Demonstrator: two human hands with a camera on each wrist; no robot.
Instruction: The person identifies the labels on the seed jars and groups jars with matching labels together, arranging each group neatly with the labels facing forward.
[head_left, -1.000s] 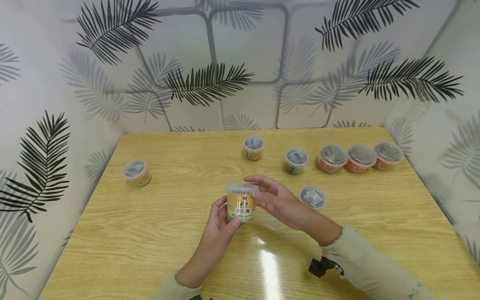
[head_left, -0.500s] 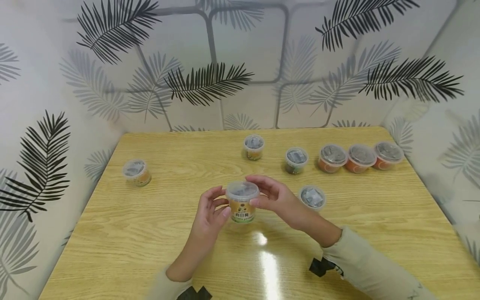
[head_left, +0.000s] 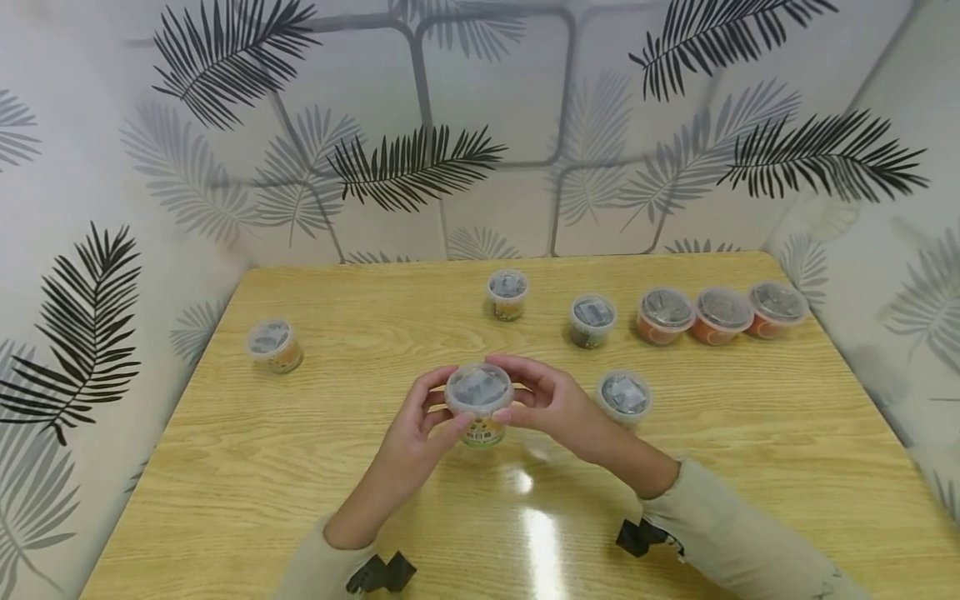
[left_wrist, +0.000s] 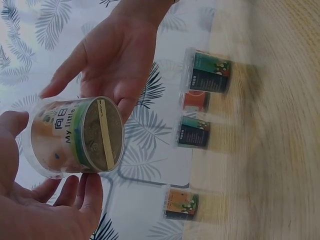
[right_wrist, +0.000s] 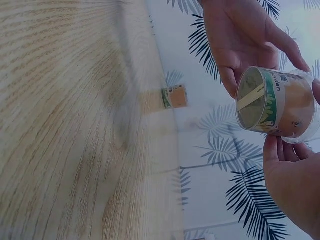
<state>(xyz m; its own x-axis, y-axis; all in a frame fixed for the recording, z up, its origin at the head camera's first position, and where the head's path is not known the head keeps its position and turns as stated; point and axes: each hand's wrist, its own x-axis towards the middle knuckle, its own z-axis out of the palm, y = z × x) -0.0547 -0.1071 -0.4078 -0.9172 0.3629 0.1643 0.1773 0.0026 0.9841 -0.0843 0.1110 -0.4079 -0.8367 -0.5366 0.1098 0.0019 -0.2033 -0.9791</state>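
The clear, round plastic tub with an orange, white and green label reads 向日 and, beneath, "My little g" (the right wrist view gives the ending, "arden"). Beyond that tub, white characters on two clear plastic tubs with teal-and-black labels are too small to read.

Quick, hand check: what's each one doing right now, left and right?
Left hand: holding the orange-labelled cup from its left side.
Right hand: holding the same cup from its right side.
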